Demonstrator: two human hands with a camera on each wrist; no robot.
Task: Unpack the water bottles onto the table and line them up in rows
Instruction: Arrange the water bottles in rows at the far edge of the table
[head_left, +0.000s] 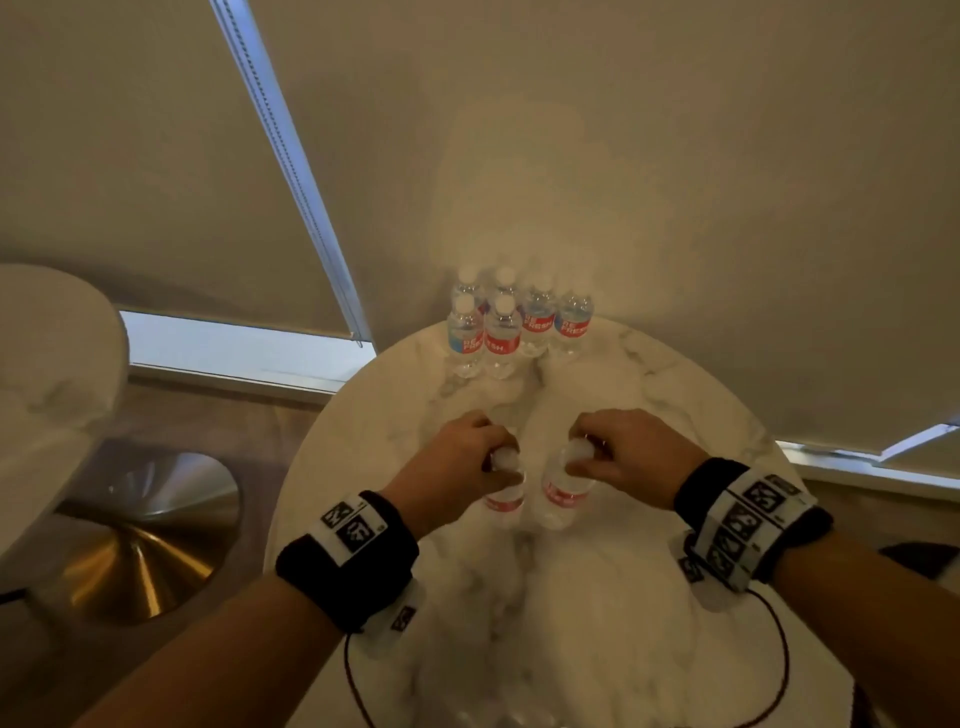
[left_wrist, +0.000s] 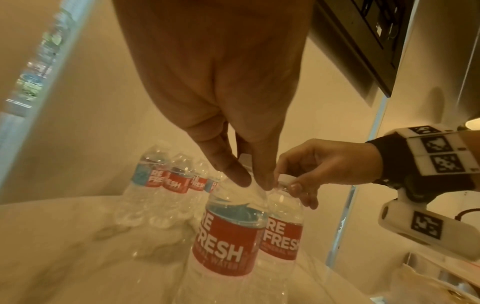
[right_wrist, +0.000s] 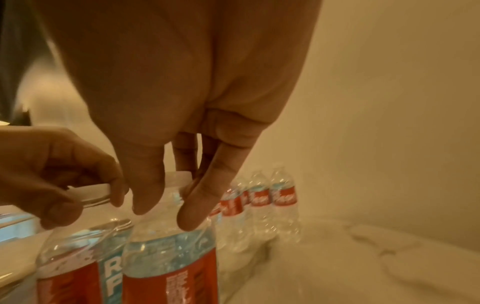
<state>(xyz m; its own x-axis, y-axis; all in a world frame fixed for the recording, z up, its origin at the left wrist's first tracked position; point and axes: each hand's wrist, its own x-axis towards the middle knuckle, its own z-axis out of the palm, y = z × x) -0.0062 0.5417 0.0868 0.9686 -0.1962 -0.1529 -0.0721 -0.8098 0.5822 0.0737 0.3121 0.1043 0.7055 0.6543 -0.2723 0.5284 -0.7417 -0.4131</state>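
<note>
Left hand: my left hand (head_left: 470, 457) is pinching the neck of the left bottle (head_left: 504, 499) just under its cap, fingers curled round from above. I hold it by the top because that keeps the body free to slide in beside its neighbours.

Right hand: my right hand (head_left: 623, 452) is gripping the right bottle (head_left: 563, 493) the same way, fingertips round the white cap (left_wrist: 284, 179).

The 2 held bottles: they sit side by side, almost touching, over the middle of the counter (head_left: 701, 415). The right one looks tilted; I cannot tell whether either base is resting on the marble or just above it.

Placed group: the finished bottles (head_left: 519, 322) stand upright at the far edge of the counter, packed in 2 short rows with labels mostly facing me. I judge they were started at the back so each new pair can be pushed up to them without reaching over anything.

Step in hand: I take this pair to be the next row, carried together so the spacing matches.

Watch for: a cap-only grip lets a full bottle swing, and a knock could topple the tight group.
</note>
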